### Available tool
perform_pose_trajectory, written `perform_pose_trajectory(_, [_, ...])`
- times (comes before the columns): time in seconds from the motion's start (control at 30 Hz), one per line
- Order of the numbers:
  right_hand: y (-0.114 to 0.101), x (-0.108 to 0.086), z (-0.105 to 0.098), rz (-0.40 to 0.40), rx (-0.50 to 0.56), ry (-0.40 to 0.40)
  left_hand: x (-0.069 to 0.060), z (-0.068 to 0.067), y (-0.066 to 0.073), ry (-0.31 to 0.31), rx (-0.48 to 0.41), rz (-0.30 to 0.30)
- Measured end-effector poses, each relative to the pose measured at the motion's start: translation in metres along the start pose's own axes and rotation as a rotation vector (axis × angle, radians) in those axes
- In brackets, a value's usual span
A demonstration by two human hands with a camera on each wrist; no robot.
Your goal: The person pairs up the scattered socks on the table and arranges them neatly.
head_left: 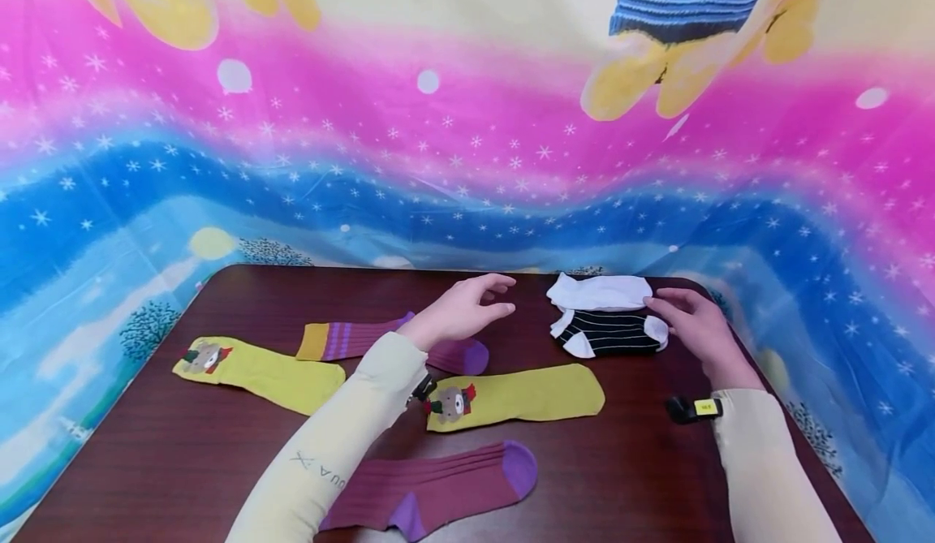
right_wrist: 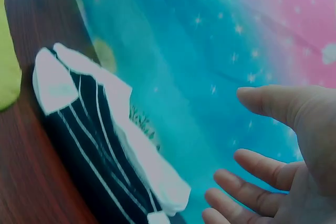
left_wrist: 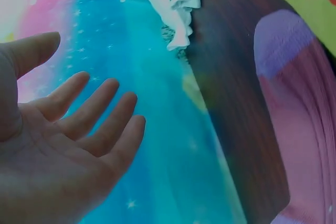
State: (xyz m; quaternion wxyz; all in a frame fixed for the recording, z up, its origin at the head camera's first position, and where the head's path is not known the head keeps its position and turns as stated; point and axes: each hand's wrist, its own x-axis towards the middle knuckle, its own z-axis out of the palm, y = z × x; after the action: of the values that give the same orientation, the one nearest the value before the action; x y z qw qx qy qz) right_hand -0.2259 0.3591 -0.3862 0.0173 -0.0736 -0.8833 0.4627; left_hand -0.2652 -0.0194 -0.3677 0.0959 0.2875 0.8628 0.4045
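Observation:
My left hand hovers over the far purple sock, fingers loosely bent and holding nothing; in the left wrist view its palm and spread fingers show. My right hand is beside the white ankle sock and the black striped ankle sock, which lie next to each other at the back right. In the right wrist view its fingers are apart from both socks. Whether the thumb touches the white sock cannot be told from the head view.
Two yellow socks with bear faces lie on the dark wooden table: one on the left, one in the middle. Another purple sock lies nearer, partly behind my left sleeve. A colourful patterned cloth hangs around the table's back and sides.

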Motion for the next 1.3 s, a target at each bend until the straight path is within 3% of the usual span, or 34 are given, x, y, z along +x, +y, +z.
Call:
perform_pose_trajectory(0.33, [-0.016, -0.015, 0.008, -0.085, -0.032, -0.051, -0.018, -0.010, 0.003, -0.063, 0.184, 0.011])
perform_pose_trajectory(0.7, [-0.027, -0.030, 0.024, -0.131, -0.098, -0.147, -0.045, -0.001, -0.002, -0.177, 0.310, -0.016])
perform_pose_trajectory(1.3, [-0.030, -0.044, 0.057, -0.141, -0.144, -0.212, -0.092, 0.004, -0.029, -0.311, 0.267, -0.032])
